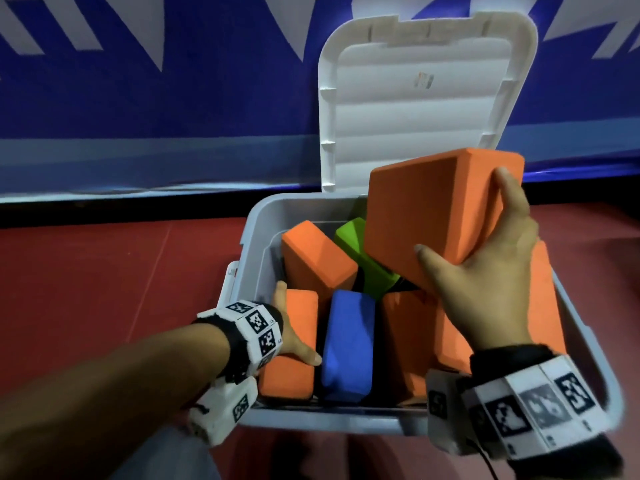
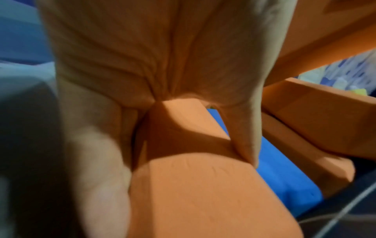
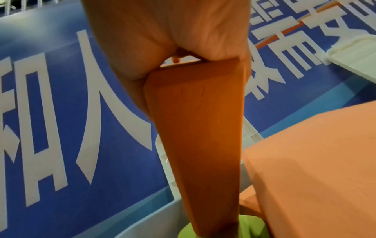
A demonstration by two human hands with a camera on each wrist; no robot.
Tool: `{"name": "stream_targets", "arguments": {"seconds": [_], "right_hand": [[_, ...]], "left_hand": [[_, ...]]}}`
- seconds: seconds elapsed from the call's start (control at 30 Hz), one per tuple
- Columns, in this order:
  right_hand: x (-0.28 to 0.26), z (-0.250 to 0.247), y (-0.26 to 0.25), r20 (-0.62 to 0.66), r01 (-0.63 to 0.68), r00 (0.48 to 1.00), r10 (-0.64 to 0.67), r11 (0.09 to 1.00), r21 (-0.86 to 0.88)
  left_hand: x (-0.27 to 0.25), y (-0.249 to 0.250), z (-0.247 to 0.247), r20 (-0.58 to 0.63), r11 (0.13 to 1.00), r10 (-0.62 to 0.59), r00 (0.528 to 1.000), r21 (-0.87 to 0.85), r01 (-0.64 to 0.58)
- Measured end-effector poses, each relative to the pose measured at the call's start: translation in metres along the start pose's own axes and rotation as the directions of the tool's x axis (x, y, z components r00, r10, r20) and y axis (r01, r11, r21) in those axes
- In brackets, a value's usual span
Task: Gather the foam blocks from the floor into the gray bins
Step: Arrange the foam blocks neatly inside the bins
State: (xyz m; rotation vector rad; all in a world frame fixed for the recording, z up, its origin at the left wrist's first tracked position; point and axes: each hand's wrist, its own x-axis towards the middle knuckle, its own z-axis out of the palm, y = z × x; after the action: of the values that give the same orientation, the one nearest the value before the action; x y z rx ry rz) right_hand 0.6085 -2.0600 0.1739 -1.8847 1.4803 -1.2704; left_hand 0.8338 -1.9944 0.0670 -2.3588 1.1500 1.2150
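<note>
Both hands grip soft, light orange blocks by their sides: left hand (image 1: 294,336) at 7 o'clock in the bin (image 1: 588,358), right hand (image 1: 485,271) at 1 o'clock.

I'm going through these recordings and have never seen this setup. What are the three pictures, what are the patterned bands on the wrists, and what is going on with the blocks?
No robot here: a person works with bare hands. The big picture comes from a head-worn camera looking down; the other two come from cameras strapped to each wrist, looking along the palm. The black-and-white patterned wristbands are part of that wrist gear.

On the red floor sits a gray plastic bin with its white hinged lid open. Inside lie several orange foam blocks, a blue foam block and a green foam block.

The right hand grips a large orange foam block above the bin. The left hand holds a smaller orange foam block at the bin's near left.
</note>
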Motion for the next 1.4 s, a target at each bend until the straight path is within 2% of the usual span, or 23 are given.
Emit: {"name": "stream_targets", "arguments": {"seconds": [0.2,0.27,0.3,0.33,0.37,0.4,0.47,0.5,0.67,0.77,0.93,1.0,1.2,1.3,1.4], "right_hand": [[0.004,0.006,0.006,0.007,0.008,1.000,-0.008,1.000,-0.023],[0.006,0.004,0.008,0.002,-0.029,1.000,0.029,1.000,-0.004],[0.009,0.002,0.009,-0.006,-0.046,0.999,0.046,0.999,0.002],[0.010,0.000,0.012,-0.014,-0.061,0.998,0.061,0.998,0.012],[0.012,-0.002,0.013,-0.018,-0.070,0.997,0.071,0.997,0.017],[0.012,-0.004,0.015,-0.026,-0.078,0.997,0.078,0.997,0.027],[0.012,-0.007,0.020,-0.038,-0.084,0.996,0.087,0.994,0.064],[0.011,-0.008,0.021,-0.037,-0.082,0.996,0.086,0.993,0.085],[0.009,-0.008,0.021,-0.015,-0.068,0.997,0.070,0.995,0.076],[0.008,-0.008,0.023,-0.012,-0.050,0.999,0.051,0.996,0.077],[0.006,-0.008,0.023,0.003,-0.040,0.999,0.040,0.995,0.095],[0.006,-0.009,0.023,0.001,-0.043,0.999,0.043,0.994,0.099],[0.008,-0.015,0.024,0.009,-0.028,1.000,0.028,0.993,0.113],[0.010,-0.019,0.021,0.021,-0.022,1.000,0.020,0.994,0.105],[0.013,-0.024,0.016,0.033,-0.038,0.999,0.035,0.994,0.107]], "left_hand": [[0.014,0.025,-0.006,-0.031,0.995,0.040,0.999,0.097,-0.037],[0.018,0.031,-0.016,0.050,0.999,0.037,0.998,0.035,-0.039],[0.018,0.035,-0.023,0.099,0.998,0.057,0.993,-0.018,-0.056],[0.014,0.039,-0.031,0.096,0.992,0.109,0.989,-0.071,-0.102],[0.013,0.044,-0.040,0.048,0.987,0.140,0.989,-0.092,-0.135],[0.017,0.050,-0.048,-0.058,0.982,0.153,0.987,-0.103,-0.158],[0.027,0.066,-0.061,-0.298,0.987,0.104,0.949,-0.085,-0.135],[0.030,0.073,-0.065,-0.342,0.988,0.071,0.937,-0.104,-0.113],[0.045,0.096,-0.057,-0.325,0.994,0.100,0.941,-0.006,-0.108],[0.056,0.103,-0.048,-0.263,0.986,0.034,0.964,-0.149,-0.075],[0.076,0.108,-0.035,-0.287,0.939,-0.026,0.958,-0.336,-0.075],[0.076,0.107,-0.036,-0.280,0.937,-0.033,0.959,-0.343,-0.068],[0.062,0.089,-0.055,-0.362,0.911,-0.005,0.932,-0.387,-0.146],[0.058,0.072,-0.067,-0.422,0.937,0.004,0.906,-0.315,-0.150],[0.048,0.059,-0.075,-0.430,0.940,0.046,0.902,-0.287,-0.185]]}}
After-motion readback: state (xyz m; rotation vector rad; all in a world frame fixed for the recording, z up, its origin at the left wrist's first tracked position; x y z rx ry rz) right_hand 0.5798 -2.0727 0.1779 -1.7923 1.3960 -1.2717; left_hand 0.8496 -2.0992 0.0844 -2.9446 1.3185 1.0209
